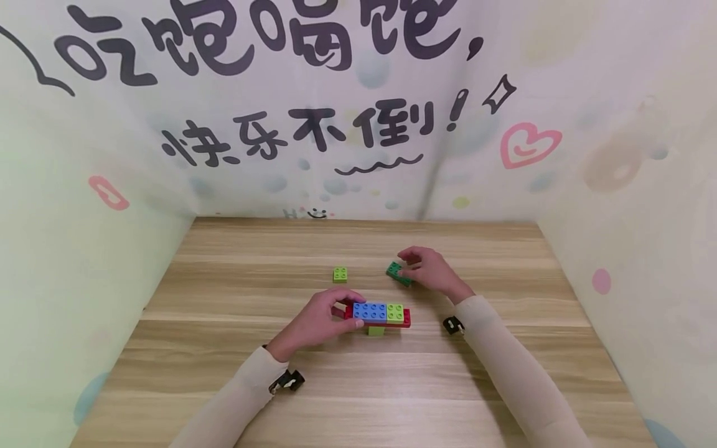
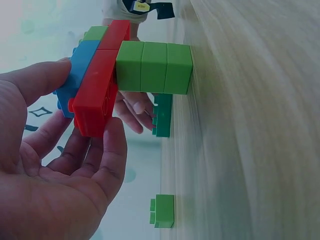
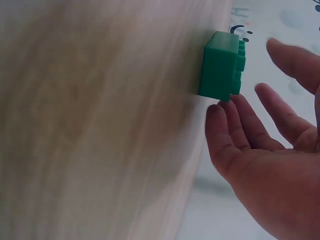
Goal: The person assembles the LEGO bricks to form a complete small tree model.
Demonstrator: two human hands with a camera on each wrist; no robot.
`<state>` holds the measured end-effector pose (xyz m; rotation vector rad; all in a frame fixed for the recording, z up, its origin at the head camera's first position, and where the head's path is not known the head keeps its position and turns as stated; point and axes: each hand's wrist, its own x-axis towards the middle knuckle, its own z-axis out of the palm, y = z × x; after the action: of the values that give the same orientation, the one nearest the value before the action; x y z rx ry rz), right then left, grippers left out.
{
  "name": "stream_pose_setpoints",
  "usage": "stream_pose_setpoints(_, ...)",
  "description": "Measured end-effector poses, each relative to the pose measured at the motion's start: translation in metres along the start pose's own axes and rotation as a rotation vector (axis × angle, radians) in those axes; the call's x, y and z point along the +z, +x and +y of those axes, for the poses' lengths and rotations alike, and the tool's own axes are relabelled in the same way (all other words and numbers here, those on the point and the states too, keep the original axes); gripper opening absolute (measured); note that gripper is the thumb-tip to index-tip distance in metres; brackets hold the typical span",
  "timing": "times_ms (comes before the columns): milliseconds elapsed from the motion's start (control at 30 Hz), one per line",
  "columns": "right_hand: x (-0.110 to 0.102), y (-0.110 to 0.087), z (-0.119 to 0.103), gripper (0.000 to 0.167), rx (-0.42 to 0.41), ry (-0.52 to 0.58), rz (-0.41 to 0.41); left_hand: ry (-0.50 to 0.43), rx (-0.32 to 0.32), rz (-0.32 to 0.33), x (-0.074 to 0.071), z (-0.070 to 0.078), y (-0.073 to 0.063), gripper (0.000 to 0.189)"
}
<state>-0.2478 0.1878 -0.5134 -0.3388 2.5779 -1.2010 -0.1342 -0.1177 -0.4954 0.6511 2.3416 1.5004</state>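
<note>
1. Broadly, the wooden table [image 1: 392, 398] spreads beneath both hands and all the bricks.
2. Across its middle, the block assembly [image 1: 370, 311] has its long axis running left to right, with a light green column [image 1: 376, 331] underneath. The left hand [image 1: 320, 318] grips its left end, thumb on the near side, fingers on the far.
3. Beyond the assembly's right half, the right hand [image 1: 432, 272] reaches in, fingers loosely bent and spread, gripping nothing; whether a fingertip touches the brick there, I cannot tell.
4. That dark green brick [image 1: 394, 270] sits on the table, studs up, just left of the right palm. Its long axis slants from far left to near right, and the right hand is clearly nearer.
5. Smallest, the light green brick [image 1: 340, 275] sits apart, just beyond the left hand.
</note>
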Motion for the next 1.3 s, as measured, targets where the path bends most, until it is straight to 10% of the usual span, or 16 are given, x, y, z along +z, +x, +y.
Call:
stream_pose_setpoints(433,0.002,0.001,0.004,0.05,-0.025,-0.127,-0.108,-0.022,-0.006,0.006,0.003,0.0,0.0,0.037)
stream_pose_setpoints(1300,-0.012,-0.016,-0.007,0.043,-0.147,-0.068,-0.03,-0.017,-0.001,0.006,0.001,0.0,-0.001,0.038)
